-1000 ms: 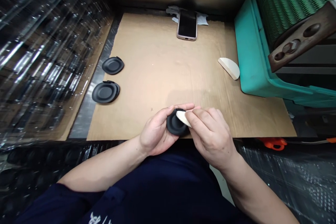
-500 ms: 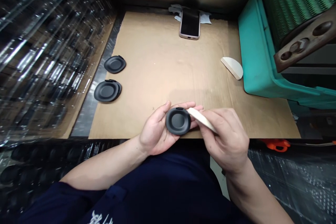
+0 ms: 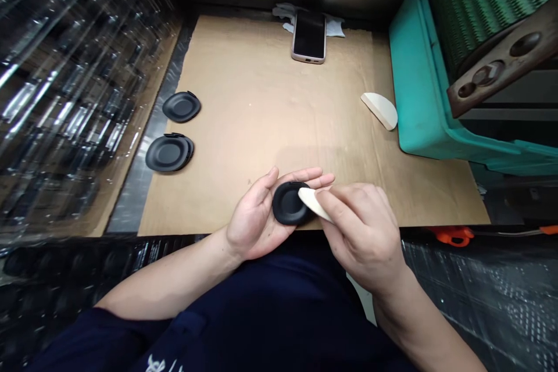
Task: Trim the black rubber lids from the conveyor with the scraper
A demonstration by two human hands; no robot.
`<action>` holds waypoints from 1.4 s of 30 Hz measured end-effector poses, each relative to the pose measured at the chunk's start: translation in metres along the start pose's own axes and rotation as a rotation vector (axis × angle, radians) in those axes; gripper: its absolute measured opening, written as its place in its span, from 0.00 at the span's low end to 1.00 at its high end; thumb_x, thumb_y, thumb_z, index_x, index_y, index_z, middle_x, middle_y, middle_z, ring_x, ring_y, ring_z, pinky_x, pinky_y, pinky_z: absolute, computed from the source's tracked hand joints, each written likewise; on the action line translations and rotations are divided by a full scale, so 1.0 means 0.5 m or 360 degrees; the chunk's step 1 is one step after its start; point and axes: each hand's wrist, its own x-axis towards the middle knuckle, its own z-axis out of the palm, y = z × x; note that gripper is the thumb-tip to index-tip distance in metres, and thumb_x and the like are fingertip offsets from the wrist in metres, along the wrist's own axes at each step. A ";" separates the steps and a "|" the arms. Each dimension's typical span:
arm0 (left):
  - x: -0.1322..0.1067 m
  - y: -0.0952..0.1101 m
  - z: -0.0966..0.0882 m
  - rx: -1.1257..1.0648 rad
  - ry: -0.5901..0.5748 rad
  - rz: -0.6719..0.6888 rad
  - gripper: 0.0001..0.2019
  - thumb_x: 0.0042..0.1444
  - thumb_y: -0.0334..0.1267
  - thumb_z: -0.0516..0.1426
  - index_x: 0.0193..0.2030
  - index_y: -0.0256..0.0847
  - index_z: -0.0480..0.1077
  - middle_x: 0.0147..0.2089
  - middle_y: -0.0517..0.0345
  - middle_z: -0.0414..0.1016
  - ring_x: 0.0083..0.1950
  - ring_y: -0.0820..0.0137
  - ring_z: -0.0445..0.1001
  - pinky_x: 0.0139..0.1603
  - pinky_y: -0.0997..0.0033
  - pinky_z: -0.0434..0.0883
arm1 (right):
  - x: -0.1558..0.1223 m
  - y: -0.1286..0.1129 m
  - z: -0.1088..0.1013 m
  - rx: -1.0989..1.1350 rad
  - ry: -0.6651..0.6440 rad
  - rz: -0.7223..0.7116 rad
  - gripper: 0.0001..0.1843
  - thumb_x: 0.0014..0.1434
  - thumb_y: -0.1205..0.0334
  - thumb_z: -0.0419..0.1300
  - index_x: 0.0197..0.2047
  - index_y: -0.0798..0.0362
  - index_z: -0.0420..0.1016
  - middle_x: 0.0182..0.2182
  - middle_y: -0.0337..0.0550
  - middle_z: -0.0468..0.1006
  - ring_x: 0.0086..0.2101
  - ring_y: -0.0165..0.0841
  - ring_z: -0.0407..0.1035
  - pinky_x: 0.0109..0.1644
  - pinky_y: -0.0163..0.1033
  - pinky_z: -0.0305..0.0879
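My left hand (image 3: pixel 255 218) cradles a round black disc (image 3: pixel 288 203) in its curled fingers, just above the near edge of the cardboard sheet (image 3: pixel 279 110). My right hand (image 3: pixel 364 232) pinches a cream half-round pad (image 3: pixel 314 202) and presses its tip onto the disc's right side. Two more black discs lie at the sheet's left edge, one single (image 3: pixel 181 107) and one a small stack (image 3: pixel 169 152). A second cream pad (image 3: pixel 380 109) lies at the right of the sheet.
A phone (image 3: pixel 309 36) lies face up on white tissue at the far edge. A teal crate (image 3: pixel 418 104) stands at the right with a dark wooden block (image 3: pixel 501 67) over it. Clear plastic trays (image 3: pixel 65 87) are stacked on the left. An orange tool (image 3: pixel 453 235) lies at the near right.
My right hand has brought the cream pad back from the disc's right edge onto its face. The left hand and disc have stayed in place.
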 end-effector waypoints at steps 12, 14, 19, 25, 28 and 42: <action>0.001 -0.009 -0.004 0.0047 0.0096 0.0042 0.23 0.71 0.43 0.46 0.62 0.30 0.72 0.66 0.38 0.72 0.73 0.51 0.63 0.74 0.48 0.56 | 0.004 -0.004 0.023 -0.0105 0.0017 -0.0117 0.13 0.63 0.77 0.61 0.51 0.62 0.76 0.41 0.51 0.82 0.39 0.39 0.71 0.39 0.45 0.63; 0.002 -0.009 -0.005 0.0066 0.0074 0.0028 0.23 0.71 0.42 0.47 0.61 0.30 0.73 0.65 0.38 0.72 0.73 0.51 0.63 0.74 0.48 0.56 | 0.005 -0.007 0.025 -0.0101 0.0052 -0.0118 0.14 0.62 0.77 0.62 0.51 0.62 0.75 0.40 0.51 0.82 0.39 0.40 0.71 0.40 0.46 0.64; 0.000 -0.006 -0.006 0.0053 0.0106 0.0017 0.25 0.72 0.46 0.46 0.62 0.30 0.72 0.66 0.38 0.72 0.72 0.51 0.65 0.73 0.51 0.57 | 0.007 -0.009 0.027 0.0198 0.0067 -0.0079 0.14 0.63 0.78 0.61 0.51 0.60 0.75 0.43 0.52 0.81 0.41 0.39 0.72 0.42 0.47 0.68; 0.001 -0.005 -0.001 -0.0038 0.0039 0.0043 0.31 0.73 0.51 0.41 0.62 0.26 0.70 0.66 0.34 0.71 0.68 0.49 0.69 0.73 0.48 0.58 | -0.018 0.010 -0.003 0.0251 0.0293 0.0304 0.19 0.59 0.76 0.66 0.52 0.52 0.76 0.41 0.44 0.80 0.39 0.36 0.73 0.44 0.45 0.72; 0.002 -0.005 0.003 -0.0034 0.0038 0.0052 0.32 0.73 0.52 0.40 0.62 0.26 0.70 0.66 0.33 0.70 0.68 0.49 0.70 0.73 0.48 0.59 | -0.027 0.012 -0.008 0.0237 0.0287 0.0326 0.19 0.58 0.76 0.67 0.51 0.52 0.76 0.41 0.43 0.80 0.39 0.35 0.73 0.44 0.44 0.73; -0.001 -0.011 -0.005 0.0064 0.0053 0.0091 0.23 0.72 0.44 0.46 0.62 0.31 0.72 0.66 0.39 0.72 0.72 0.55 0.65 0.75 0.54 0.54 | 0.014 -0.032 0.032 -0.0072 0.0012 -0.0063 0.10 0.63 0.73 0.61 0.48 0.61 0.78 0.38 0.51 0.81 0.35 0.38 0.70 0.38 0.44 0.68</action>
